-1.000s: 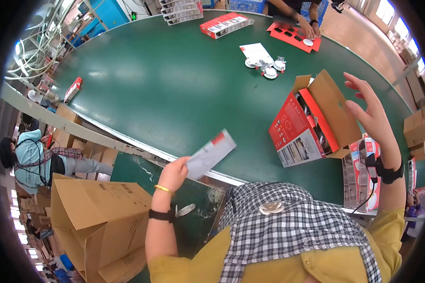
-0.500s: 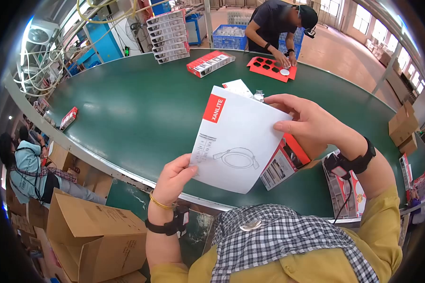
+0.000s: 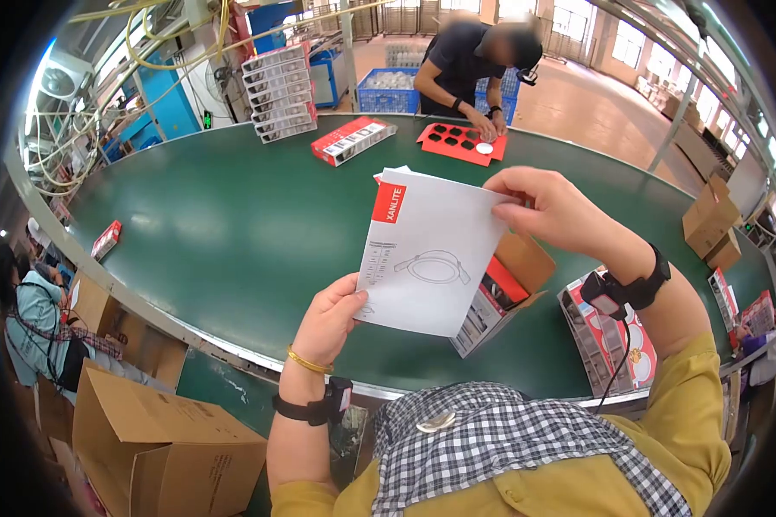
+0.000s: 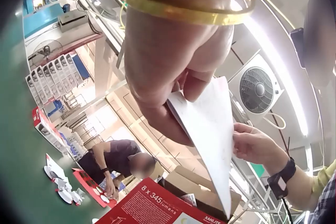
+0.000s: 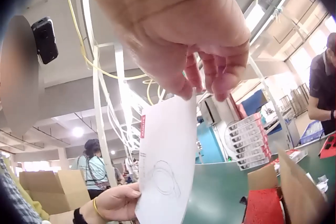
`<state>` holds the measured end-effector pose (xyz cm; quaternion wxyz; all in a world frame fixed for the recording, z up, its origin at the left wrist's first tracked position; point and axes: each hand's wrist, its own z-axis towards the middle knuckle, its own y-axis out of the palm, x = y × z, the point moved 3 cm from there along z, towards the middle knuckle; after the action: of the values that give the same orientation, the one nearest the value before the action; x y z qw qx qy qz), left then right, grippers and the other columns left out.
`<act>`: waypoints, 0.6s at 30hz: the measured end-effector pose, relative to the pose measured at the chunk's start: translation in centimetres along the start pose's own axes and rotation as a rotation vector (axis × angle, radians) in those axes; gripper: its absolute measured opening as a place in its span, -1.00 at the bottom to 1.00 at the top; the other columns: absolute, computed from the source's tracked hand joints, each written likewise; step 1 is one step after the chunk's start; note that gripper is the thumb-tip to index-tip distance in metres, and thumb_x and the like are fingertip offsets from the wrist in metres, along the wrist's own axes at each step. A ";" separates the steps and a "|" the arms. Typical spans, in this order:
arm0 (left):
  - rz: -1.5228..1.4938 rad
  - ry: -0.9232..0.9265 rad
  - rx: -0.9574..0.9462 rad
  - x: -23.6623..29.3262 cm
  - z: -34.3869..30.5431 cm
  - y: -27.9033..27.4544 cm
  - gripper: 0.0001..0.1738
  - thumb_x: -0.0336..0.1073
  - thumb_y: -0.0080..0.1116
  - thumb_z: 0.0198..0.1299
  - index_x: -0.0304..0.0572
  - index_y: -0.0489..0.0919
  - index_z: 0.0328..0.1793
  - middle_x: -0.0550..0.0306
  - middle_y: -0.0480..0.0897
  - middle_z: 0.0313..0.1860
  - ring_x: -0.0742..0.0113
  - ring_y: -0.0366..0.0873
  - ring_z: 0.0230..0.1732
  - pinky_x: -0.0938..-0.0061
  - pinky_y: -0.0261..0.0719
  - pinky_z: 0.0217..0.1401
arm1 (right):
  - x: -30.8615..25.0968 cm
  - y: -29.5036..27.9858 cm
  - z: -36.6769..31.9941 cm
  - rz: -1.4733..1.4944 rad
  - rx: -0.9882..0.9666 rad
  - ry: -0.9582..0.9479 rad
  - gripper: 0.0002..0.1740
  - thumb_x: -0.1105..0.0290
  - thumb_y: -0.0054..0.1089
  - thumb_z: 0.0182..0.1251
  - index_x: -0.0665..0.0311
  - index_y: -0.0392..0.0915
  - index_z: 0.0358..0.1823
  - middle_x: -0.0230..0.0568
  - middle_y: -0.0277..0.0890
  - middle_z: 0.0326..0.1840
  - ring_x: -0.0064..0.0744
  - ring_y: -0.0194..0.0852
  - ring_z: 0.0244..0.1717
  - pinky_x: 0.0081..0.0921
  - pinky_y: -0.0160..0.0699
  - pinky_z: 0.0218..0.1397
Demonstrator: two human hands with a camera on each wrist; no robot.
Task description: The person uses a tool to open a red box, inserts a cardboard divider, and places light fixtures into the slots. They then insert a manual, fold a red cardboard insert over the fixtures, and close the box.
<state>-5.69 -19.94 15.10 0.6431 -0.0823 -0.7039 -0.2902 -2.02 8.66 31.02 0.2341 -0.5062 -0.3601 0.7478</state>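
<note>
A white leaflet [image 3: 431, 250] with a red XANLITE label and a line drawing of a ring-shaped cable is held up above the green table. My left hand [image 3: 326, 320] pinches its lower left edge between thumb and fingers. At the upper right corner my right hand [image 3: 547, 207] pinches it. In the left wrist view the leaflet [image 4: 207, 134] appears nearly edge-on. Behind and below it stands an open carton [image 3: 526, 263] with a red box [image 3: 502, 284] inside, partly hidden by the leaflet.
Stacked packages [image 3: 280, 93] and a red box [image 3: 353, 140] lie at the table's far edge. Across it a person [image 3: 466, 69] handles a red tray [image 3: 464, 144]. Packed boxes [image 3: 608, 340] sit at the right, a big carton [image 3: 168, 431] at lower left.
My right hand came from beside the carton to the leaflet's corner. The leaflet has been raised and turned to face the head camera, and the head view has tilted up.
</note>
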 end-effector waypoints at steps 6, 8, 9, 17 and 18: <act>0.062 0.253 0.136 0.1 0.4 0.2 -0.59 -0.45 -0.08 0.44 -0.37 0.52 0.35 0.16 0.66 0.13 0.51 0.58 0.05 0.58 0.53 0.10 | 0.3 -2.1 1.2 0.210 0.109 0.294 -0.51 0.08 0.13 0.49 0.33 0.48 0.21 -0.16 0.60 -0.27 -0.42 0.62 -0.31 -0.52 0.58 -0.29; 0.338 0.420 0.254 1.1 0.0 1.0 -0.60 -0.52 -0.11 0.43 -0.41 0.54 0.33 0.02 0.67 0.17 0.26 0.61 0.17 0.45 0.52 0.26 | -0.6 -1.7 1.6 0.370 0.069 0.292 -0.35 -0.09 0.05 0.53 0.41 0.43 0.25 -0.13 0.62 -0.25 -0.41 0.64 -0.31 -0.57 0.57 -0.36; 0.336 0.414 0.240 1.2 0.0 1.7 -0.60 -0.52 -0.11 0.43 -0.41 0.54 0.33 0.02 0.67 0.17 0.26 0.61 0.17 0.45 0.52 0.26 | -1.4 -1.2 2.0 0.561 0.029 0.342 -0.32 -0.12 0.04 0.53 0.44 0.43 0.26 -0.10 0.64 -0.22 -0.40 0.67 -0.27 -0.57 0.58 -0.34; 1.030 1.054 0.302 -0.9 -0.1 6.3 -0.41 -0.67 0.11 0.09 -0.26 0.59 0.31 -0.16 0.58 0.30 -0.12 0.52 0.34 0.12 0.46 0.38 | -1.4 -0.6 3.1 0.355 0.049 0.232 -0.17 0.40 0.19 0.39 0.19 0.02 0.63 -0.25 0.61 -0.13 -0.53 0.60 -0.20 -0.63 0.57 -0.19; 1.017 1.040 0.273 -1.2 0.0 6.8 -0.43 -0.64 0.15 0.12 -0.24 0.59 0.32 -0.16 0.57 0.32 -0.12 0.49 0.37 0.13 0.45 0.39 | -1.7 -1.1 2.9 0.352 0.050 0.239 -0.17 0.40 0.19 0.39 0.19 0.02 0.63 -0.25 0.61 -0.13 -0.53 0.60 -0.20 -0.63 0.57 -0.19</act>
<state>-2.18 -14.02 15.99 0.9531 -0.1695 -0.2131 0.1322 -4.07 7.32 33.54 0.1536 -0.6403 -0.2171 0.7206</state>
